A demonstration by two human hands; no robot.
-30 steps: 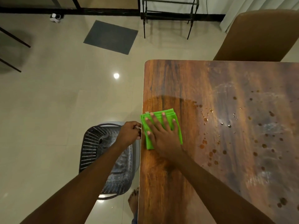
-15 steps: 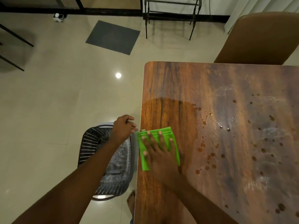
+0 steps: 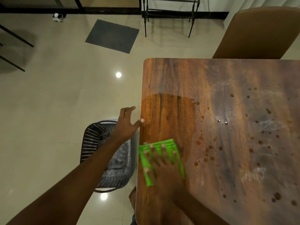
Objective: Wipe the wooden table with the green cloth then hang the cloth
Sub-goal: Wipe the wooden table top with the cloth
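Note:
A folded green cloth (image 3: 177, 157) lies flat on the wooden table (image 3: 227, 88) near its left edge. My right hand (image 3: 164, 164) presses on it with straight, spread fingers. A darker damp patch (image 3: 167, 114) spreads on the wood just beyond the cloth. Brown drops and smears (image 3: 253, 140) dot the table's middle and right. My left hand (image 3: 125, 125) hovers beside the table's left edge, fingers loosely spread, its thumb at the rim, holding nothing.
A dark perforated basket (image 3: 99, 143) with a bag inside stands on the floor under my left arm. A brown chair (image 3: 259, 33) is at the table's far side. A grey mat (image 3: 112, 35) and a black metal rack (image 3: 168, 15) lie farther off. My bare foot (image 3: 132, 196) shows by the table edge.
My right hand has slid the cloth toward me along the left edge, leaving a damp patch behind. My left hand has opened from a curled pose and risen forward.

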